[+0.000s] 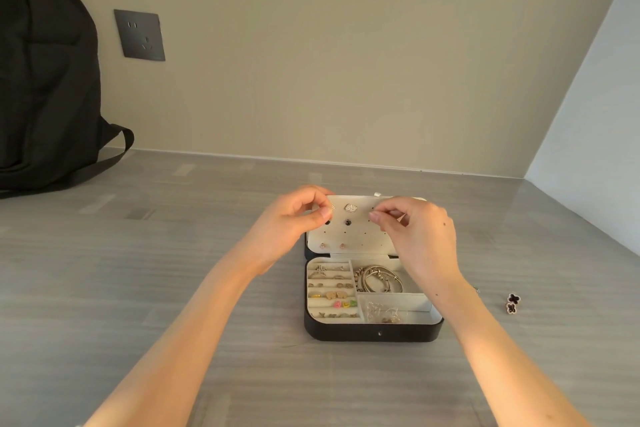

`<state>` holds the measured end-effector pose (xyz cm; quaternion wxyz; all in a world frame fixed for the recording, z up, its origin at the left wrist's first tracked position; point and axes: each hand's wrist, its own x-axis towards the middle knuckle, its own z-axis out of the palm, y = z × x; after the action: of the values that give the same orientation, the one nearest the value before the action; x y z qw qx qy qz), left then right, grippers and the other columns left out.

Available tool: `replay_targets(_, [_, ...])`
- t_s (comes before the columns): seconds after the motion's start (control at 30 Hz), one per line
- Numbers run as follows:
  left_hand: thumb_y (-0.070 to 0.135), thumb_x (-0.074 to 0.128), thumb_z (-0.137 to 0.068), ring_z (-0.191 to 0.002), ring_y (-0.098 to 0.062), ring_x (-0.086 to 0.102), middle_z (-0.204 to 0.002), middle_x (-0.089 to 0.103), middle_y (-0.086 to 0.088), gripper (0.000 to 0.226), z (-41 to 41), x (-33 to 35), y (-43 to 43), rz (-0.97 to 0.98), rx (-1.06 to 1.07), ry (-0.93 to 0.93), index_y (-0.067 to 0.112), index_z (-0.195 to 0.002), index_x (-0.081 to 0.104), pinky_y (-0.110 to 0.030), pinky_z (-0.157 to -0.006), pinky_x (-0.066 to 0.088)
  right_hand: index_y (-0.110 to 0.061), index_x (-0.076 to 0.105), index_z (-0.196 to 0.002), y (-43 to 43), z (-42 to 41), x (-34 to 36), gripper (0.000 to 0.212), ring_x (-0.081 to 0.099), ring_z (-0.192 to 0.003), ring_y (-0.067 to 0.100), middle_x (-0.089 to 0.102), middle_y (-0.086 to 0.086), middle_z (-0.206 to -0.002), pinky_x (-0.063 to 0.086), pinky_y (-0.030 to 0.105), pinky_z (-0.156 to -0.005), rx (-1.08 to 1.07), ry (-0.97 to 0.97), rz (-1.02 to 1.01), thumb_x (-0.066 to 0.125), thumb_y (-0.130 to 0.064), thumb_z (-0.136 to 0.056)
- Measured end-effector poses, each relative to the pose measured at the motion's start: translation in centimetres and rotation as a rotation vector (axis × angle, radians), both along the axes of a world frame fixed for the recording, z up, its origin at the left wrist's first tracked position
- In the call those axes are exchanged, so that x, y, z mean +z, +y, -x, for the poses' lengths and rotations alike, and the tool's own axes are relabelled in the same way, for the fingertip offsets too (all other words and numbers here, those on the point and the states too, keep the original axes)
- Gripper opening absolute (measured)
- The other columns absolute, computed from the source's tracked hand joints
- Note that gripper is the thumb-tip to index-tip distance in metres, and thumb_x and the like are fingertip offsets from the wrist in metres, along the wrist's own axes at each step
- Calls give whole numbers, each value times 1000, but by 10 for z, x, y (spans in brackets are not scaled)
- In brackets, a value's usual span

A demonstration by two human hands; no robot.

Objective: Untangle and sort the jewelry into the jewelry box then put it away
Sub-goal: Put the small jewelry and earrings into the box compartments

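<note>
A small black jewelry box (374, 334) lies open on the grey table, its white lid panel (349, 236) tilted up at the back. Rings and colourful studs fill the left slots, silver bracelets (379, 279) the upper right compartment, small clear pieces (382, 312) the lower right one. On the lid panel sit a sparkly earring (350, 208), a dark stud and two pink studs. My left hand (294, 218) pinches a small sparkly earring at the panel's top left. My right hand (419, 236) is pinched at the panel's upper right; what it holds is too small to tell.
Two dark clover-shaped earrings (513, 303) lie on the table right of the box. A black backpack (41, 73) leans against the wall at far left, next to a grey wall socket (139, 35). A side wall closes the right end.
</note>
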<state>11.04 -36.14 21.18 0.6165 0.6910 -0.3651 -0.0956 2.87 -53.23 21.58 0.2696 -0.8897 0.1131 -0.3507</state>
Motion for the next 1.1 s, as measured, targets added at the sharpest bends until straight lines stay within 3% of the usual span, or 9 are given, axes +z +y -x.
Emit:
replay_targets(0.13, [3, 54, -89, -87, 3, 54, -100, 58, 8, 18, 1, 1, 1, 7, -17, 17, 14, -75, 58, -24, -91, 37, -20, 63, -71, 3, 0, -1, 19, 51, -58, 14, 53, -13, -62, 27, 19, -48, -135, -182, 227, 78, -31, -71])
replay_targets(0.23, [9, 59, -87, -91, -3, 55, -105, 60, 3, 14, 0, 1, 4, 22, -46, 51, 12, -74, 58, -27, -92, 39, -15, 63, -83, -9, 0, 1, 40, 55, -67, 23, 60, -2, -75, 34, 25, -55, -206, -268, 383, 82, -43, -60])
replay_targets(0.33, [18, 60, -75, -94, -8, 55, -108, 60, 0, 7, 2, 3, 7, 8, -94, 86, 12, -71, 60, -26, -90, 39, -22, 71, -85, -24, -2, 4, 37, 54, -79, 25, 62, -2, -83, 30, 31, -73, -79, -283, 524, 71, -53, -65])
replay_targets(0.4, [18, 60, -74, -97, -9, 57, -108, 62, 3, 8, 2, 6, 11, -11, -132, 102, 11, -70, 61, -25, -89, 41, -22, 71, -75, -30, -2, 5, 32, 51, -80, 19, 63, -6, -80, 25, 27, -74, 64, -282, 528, 63, -53, -70])
replay_targets(0.53, [15, 61, -75, -96, -9, 61, -100, 67, 6, 14, -6, 18, 24, 95, -123, 103, 21, -63, 67, -18, -86, 47, -18, 67, -68, -33, 11, -6, 30, 50, -74, 16, 63, -9, -74, 31, 31, -73, 220, -316, 561, 62, -47, -76])
replay_targets(0.63, [14, 69, -79, -80, -3, 57, -80, 65, 11, 15, -15, 26, 15, -132, -132, -24, 22, -66, 68, -17, -80, 42, -17, 66, -68, -32, 21, -20, 26, 50, -74, 13, 63, -9, -73, 32, 27, -74, 273, -353, 547, 65, -41, -78])
replay_targets(0.77, [16, 62, -86, -80, -9, 56, -79, 65, 8, 7, -21, 30, -14, -501, -299, -100, 20, -82, 65, -26, -81, 44, -15, 67, -69, -29, 24, -31, 26, 51, -76, 11, 64, -9, -74, 32, 27, -75, 272, -386, 502, 66, -39, -79])
replay_targets(0.93, [11, 60, -88, -75, -4, 57, -76, 64, 14, 7, -24, 33, -41, -680, -493, -48, 17, -85, 63, -21, -77, 47, -14, 67, -69, -27, 25, -38, 23, 51, -77, 12, 64, -9, -74, 34, 29, -74, 278, -393, 449, 68, -35, -78])
replay_targets(1.1, [9, 59, -88, -74, -5, 57, -74, 63, 15, 10, -31, 33, -52, -729, -599, -62, 17, -85, 62, -24, -79, 46, -15, 67, -70, -25, 25, -39, 24, 51, -76, 13, 64, -10, -74, 33, 28, -74, 275, -384, 373, 65, -37, -79])
